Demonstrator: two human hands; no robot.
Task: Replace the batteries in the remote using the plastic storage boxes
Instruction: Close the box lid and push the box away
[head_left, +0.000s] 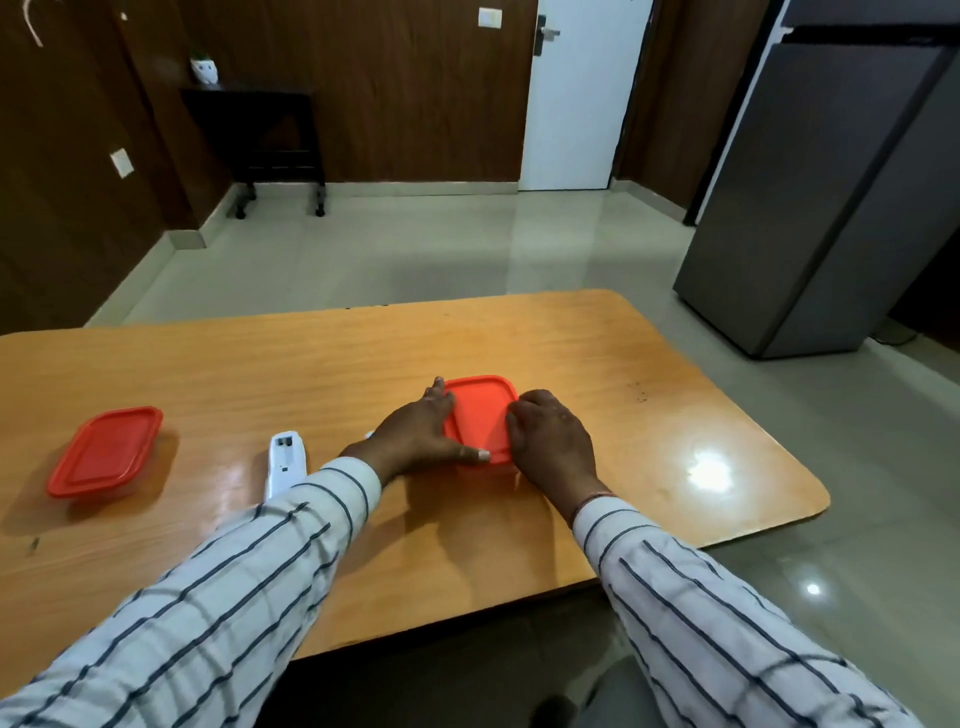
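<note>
A clear plastic box with a red lid (480, 415) stands at the middle of the wooden table (597, 353). My left hand (418, 434) grips its left side, thumb along the front edge. My right hand (550, 436) grips its right side, fingers curled on the lid's rim. A white remote (284, 462) lies back-up to the left, its battery bay uncovered; my left sleeve hides its near end. A second red-lidded box (106, 451) sits shut at the far left. Whether the bay holds batteries I cannot tell.
A small white piece (369, 435) peeks out behind my left wrist. A grey fridge (821, 208) stands right of the table. A dark side table (260, 135) and a white door (576, 93) are at the far wall.
</note>
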